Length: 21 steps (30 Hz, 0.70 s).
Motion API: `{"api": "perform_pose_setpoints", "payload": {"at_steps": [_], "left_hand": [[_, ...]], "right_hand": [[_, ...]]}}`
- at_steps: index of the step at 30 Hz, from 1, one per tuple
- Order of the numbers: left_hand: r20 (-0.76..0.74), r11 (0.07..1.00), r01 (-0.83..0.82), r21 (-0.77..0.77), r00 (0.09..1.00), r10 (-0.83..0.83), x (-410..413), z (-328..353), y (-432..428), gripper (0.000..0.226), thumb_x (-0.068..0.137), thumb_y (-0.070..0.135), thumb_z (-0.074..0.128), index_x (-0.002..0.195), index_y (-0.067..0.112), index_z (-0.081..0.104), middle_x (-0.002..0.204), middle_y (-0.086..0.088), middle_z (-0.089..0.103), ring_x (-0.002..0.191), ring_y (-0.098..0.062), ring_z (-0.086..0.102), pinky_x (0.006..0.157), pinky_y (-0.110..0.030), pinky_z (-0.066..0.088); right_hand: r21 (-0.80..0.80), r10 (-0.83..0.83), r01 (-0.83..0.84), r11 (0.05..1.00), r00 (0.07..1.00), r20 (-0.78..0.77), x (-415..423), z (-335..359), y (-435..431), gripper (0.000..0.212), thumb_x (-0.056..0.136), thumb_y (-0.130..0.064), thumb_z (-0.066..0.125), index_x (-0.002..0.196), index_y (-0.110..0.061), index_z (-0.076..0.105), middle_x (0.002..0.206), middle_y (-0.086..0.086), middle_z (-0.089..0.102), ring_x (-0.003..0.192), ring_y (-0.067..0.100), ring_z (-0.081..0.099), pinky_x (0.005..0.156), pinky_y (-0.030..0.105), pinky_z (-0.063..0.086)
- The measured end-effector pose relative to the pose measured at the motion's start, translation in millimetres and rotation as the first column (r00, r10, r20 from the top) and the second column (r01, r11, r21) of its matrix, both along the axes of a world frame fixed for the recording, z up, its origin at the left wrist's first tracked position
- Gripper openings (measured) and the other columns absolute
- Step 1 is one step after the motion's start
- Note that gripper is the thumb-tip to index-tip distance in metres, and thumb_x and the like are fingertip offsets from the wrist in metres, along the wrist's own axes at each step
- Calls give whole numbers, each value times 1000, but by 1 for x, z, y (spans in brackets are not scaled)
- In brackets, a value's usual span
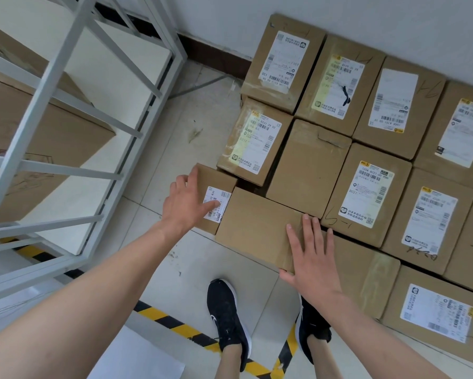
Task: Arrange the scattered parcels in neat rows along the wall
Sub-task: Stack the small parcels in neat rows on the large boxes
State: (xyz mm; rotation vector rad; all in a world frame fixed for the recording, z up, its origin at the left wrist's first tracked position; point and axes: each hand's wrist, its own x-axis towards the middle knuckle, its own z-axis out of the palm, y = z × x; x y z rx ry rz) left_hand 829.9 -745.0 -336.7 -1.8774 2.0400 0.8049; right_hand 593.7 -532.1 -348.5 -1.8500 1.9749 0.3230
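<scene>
Floor: pale tiles, yellow-black hazard tape along the lower centre.
Wall: white, top of frame, dark skirting.
Shelving: white metal rack, left side, cardboard cartons on it.
Parcels: brown boxes packed in rows, centre to right, reaching the wall.
Left hand: fingers spread, resting on small labelled box.
Right hand: flat, open, on plain box.
</scene>
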Motion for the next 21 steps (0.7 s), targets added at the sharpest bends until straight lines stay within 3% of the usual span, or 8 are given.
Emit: {"api": "perform_pose_setpoints", "payload": {"at_steps": [10,14,17,21], "left_hand": [[10,999,13,43,1000,-13,-9,1,3,104,77,53,76,152,26,9,140,-13,36,124,-30,37,82,-44,45],[28,999,-1,34,1000,0,-12,5,9,102,80,50,74,153,25,9,143,-14,35,126,-32,37,88,-49,46],[11,999,-43,15,999,43,-15,7,9,102,79,45,76,153,26,10,145,-15,35,128,-34,37,92,-53,44],[-63,989,-146,10,987,147,-8,6,13,106,72,48,78,152,25,12,144,-22,35,131,-41,36,102,-59,39]], "right_hand": [[-30,41,-40,999,999,34,-5,1,4,122,63,-64,77,153,-11,13,156,34,10,145,51,10,110,71,20],[-35,53,-50,998,996,73,-11,5,7,112,74,-74,55,154,-11,11,157,33,7,145,49,8,111,68,21],[-13,0,1,1000,996,93,-23,17,22,103,82,-77,37,156,-12,7,159,31,2,147,45,0,114,65,13],[87,-55,51,995,997,46,-54,43,72,99,86,-73,41,155,-13,5,159,28,-3,147,44,-4,116,63,9]]}}
